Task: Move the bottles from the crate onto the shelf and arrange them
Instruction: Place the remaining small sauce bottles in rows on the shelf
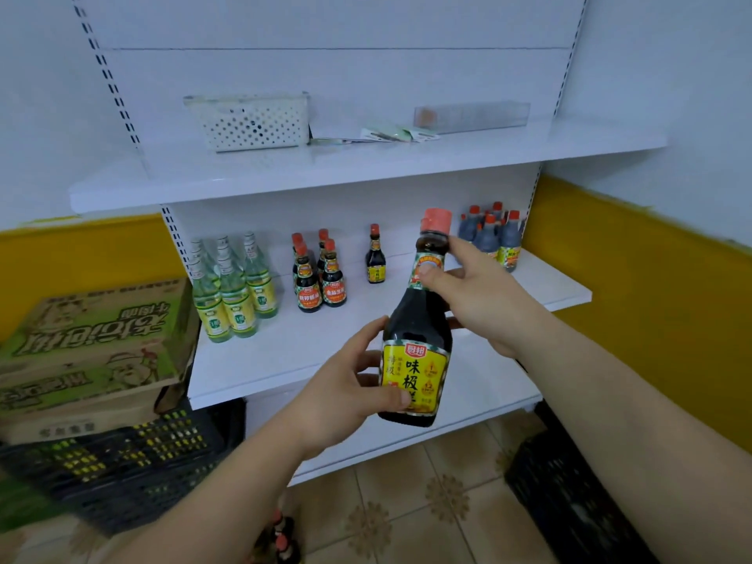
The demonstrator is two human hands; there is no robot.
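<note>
Now we hold the soy sauce bottle above the shelf front edge, left hand clasping its label, right hand its neck; we should set it upright beside the lone matching bottle.

Cardboard boxes — stacked, perforated white basket, tiled floor

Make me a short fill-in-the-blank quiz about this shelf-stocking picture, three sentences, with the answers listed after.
1. The dark sauce bottle in the air is held by ____ hands.
2. The right hand grips the bottle near its neck, and the left hand grips it at the ____ label.
3. The perforated white basket sits on the ____ shelf, above the clear green-labelled bottles.

Answers: both; yellow; upper
</note>
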